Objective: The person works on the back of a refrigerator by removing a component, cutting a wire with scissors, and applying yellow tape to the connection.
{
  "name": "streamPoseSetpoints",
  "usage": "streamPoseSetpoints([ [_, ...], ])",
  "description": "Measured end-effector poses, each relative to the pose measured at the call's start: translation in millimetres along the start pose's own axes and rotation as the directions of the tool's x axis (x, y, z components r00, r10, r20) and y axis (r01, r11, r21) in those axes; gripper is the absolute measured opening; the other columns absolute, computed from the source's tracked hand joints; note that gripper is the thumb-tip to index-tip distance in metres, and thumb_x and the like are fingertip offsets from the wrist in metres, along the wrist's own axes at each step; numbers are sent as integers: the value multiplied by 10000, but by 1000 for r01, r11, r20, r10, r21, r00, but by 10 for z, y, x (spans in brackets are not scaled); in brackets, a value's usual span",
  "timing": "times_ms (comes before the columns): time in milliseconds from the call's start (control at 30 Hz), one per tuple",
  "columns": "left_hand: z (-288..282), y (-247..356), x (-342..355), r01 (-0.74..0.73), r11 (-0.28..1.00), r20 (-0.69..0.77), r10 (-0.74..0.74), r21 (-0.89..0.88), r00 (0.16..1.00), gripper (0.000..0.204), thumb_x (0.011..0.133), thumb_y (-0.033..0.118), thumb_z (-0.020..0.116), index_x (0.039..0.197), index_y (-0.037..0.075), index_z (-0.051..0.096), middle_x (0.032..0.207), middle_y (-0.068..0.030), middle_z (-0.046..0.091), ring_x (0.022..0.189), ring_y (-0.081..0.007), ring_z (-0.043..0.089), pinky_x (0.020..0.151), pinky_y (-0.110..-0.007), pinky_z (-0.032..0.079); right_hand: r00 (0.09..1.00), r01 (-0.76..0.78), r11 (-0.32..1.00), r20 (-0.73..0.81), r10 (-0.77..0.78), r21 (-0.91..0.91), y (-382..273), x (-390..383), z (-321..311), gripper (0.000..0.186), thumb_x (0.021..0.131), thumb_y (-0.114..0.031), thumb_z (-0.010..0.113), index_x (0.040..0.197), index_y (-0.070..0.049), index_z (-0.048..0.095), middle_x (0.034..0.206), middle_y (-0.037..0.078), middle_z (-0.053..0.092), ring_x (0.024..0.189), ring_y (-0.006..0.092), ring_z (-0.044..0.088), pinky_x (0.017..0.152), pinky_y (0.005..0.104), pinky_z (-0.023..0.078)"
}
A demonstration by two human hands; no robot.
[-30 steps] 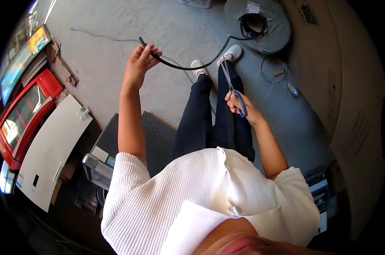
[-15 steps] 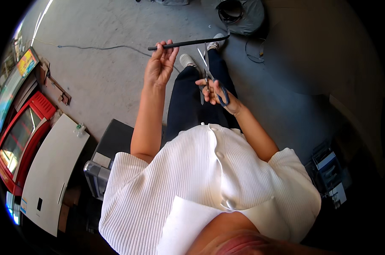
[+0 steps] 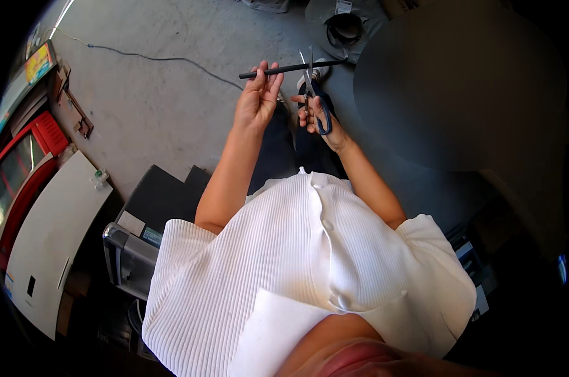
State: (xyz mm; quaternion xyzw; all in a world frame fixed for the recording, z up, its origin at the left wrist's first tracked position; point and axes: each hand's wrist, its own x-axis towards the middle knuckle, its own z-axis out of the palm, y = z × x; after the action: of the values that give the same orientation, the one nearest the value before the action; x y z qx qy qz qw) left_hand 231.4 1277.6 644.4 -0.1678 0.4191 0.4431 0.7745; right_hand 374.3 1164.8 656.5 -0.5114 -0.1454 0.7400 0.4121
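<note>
My left hand [image 3: 255,107] pinches a thin black tube-like strip [image 3: 290,68] between thumb and fingers near its left end. The strip runs nearly level to the right, its far end over a dark bag. My right hand [image 3: 334,134] grips scissors [image 3: 324,119] with dark blue handles, fingers through the loops. Their blades are spread and point away from me, crossing the strip to the right of my left hand. Whether the edges touch the strip I cannot tell.
A grey bag with a black ring-shaped item [image 3: 344,30] lies on the floor ahead. A dark cable [image 3: 165,59] crosses the concrete floor. To my left stand a white panel [image 3: 58,232], a red-framed piece [image 3: 49,135] and a black box [image 3: 155,198]. A large dark blurred shape [image 3: 460,88] fills the right.
My left hand and the strip have shifted right in the picture. The scissors have moved up, and their blades now cross the strip, where before they were just below it.
</note>
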Motion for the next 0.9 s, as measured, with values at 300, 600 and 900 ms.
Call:
streamPoseSetpoints([
  [300,37,21,-52,-18,999,54,20,-33,998,126,932,-1,477,1056,15,461,1223,-135,526,1223,-352,467,1019,-495,438,1000,-17,998,6,18,-59,-204,-60,-35,814,866,-674,411,1288,21,456,814,-41,490,723,28,475,575,132,355],
  [600,132,-9,-100,-10,1000,77,12,-28,997,125,925,5,493,1045,15,461,1219,-144,525,1213,-358,475,1007,-492,454,1000,-12,983,-19,8,-184,-322,-108,17,786,863,-685,409,1282,-23,482,817,-53,480,752,31,466,616,145,326],
  [900,168,-31,-91,-17,999,43,19,-35,999,131,930,11,487,1056,17,451,1222,-146,525,1216,-357,474,1007,-493,451,999,-36,983,-30,31,-182,-367,-99,13,804,857,-690,415,1296,-18,462,809,-53,471,747,31,458,597,156,307],
])
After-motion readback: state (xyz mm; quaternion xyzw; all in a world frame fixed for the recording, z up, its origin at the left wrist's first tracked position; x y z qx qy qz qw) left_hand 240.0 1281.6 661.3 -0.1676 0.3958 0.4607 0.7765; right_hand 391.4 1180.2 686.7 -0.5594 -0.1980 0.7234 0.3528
